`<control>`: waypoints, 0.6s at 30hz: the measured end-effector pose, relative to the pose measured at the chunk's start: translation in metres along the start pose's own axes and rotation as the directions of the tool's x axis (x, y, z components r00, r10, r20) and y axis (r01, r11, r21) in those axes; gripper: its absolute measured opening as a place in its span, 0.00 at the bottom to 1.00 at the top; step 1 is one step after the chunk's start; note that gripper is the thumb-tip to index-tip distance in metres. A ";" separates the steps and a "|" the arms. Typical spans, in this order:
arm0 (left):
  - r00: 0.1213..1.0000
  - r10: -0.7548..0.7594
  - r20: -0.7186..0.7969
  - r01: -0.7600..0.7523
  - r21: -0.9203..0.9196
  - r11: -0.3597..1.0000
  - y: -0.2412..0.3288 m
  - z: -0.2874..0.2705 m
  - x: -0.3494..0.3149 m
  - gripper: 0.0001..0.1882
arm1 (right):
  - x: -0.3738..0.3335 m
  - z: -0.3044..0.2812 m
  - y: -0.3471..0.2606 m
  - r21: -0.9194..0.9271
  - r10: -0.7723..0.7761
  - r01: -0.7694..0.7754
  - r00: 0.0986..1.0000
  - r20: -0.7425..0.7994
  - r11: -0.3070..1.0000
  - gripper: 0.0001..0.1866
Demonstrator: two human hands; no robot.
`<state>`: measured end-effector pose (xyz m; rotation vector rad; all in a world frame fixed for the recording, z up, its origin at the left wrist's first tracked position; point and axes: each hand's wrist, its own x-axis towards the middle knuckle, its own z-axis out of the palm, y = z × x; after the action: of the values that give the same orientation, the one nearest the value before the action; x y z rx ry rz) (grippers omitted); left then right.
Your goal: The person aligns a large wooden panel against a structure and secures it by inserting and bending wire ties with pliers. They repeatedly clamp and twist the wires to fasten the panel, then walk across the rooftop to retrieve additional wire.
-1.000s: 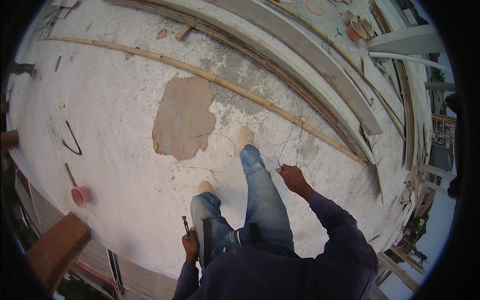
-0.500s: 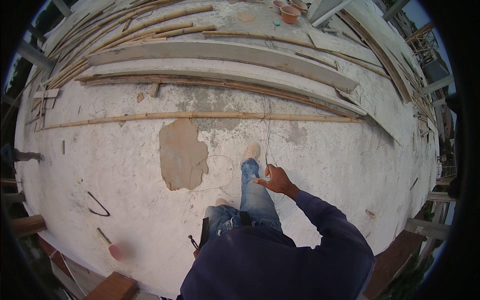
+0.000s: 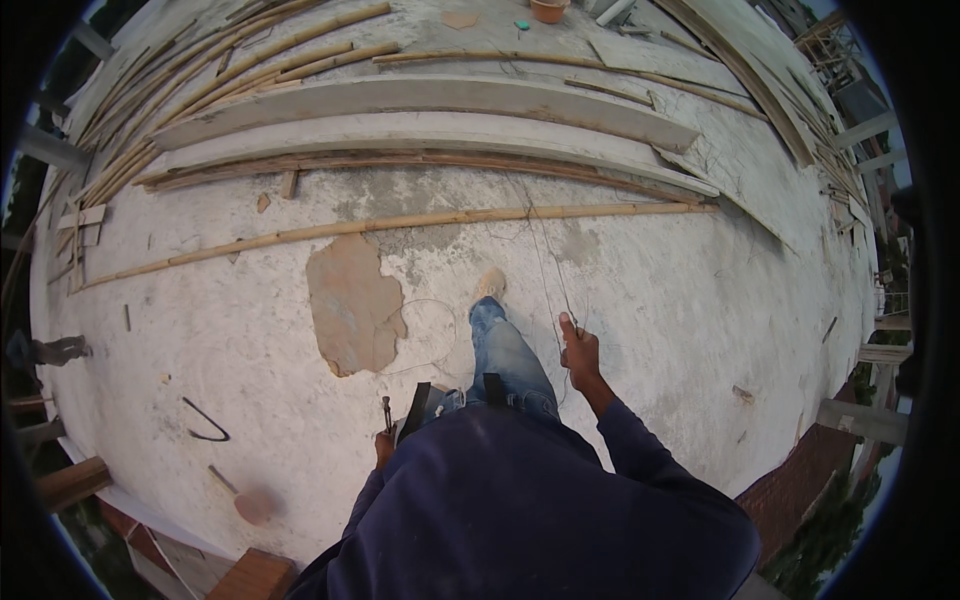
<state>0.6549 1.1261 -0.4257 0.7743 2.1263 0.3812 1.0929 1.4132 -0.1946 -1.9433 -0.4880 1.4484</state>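
Note:
My right hand (image 3: 580,355) is closed round thin dark wire (image 3: 545,262), whose long strands run up past the bamboo pole (image 3: 400,220) lying across the floor. My left hand (image 3: 384,447) is low beside my left hip, partly hidden by my clothing. From its closed fingers sticks a slim dark metal tool (image 3: 387,410) with a small head; its exact kind is too small to make out. One shoe (image 3: 490,284) is stretched forward on the floor, between the hands and the pole.
A brown ragged-edged sheet (image 3: 352,305) lies ahead to the left, beside a loop of thin wire. Farther off are long boards (image 3: 420,105) and a bamboo stack (image 3: 230,80). To the left lie a bent black rod (image 3: 208,428) and a pink-headed, long-handled scoop (image 3: 252,505).
My right hand has turned upright and shifted slightly right with the wire. My left hand and its tool have risen into clearer view. The view has moved forward over the floor.

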 end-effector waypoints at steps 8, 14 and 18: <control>0.992 0.107 0.069 -0.096 -0.146 0.985 -0.046 -0.012 0.008 0.38 | -0.118 0.025 0.041 -0.157 -0.196 0.207 0.977 0.083 0.966 0.27; 0.999 0.010 0.041 0.001 -0.240 0.971 -0.074 -0.035 -0.053 0.37 | -0.229 -0.007 0.044 0.144 0.190 -0.219 0.963 0.191 0.965 0.23; 0.958 -0.213 0.190 0.268 -0.344 0.900 -0.069 -0.053 -0.106 0.33 | -0.312 -0.025 0.054 -0.059 0.115 -0.112 0.992 0.057 0.992 0.21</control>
<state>0.6365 1.0049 -0.3644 0.3065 1.9046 0.5503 1.0122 1.1678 -0.0102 -2.0045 -0.4552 1.5843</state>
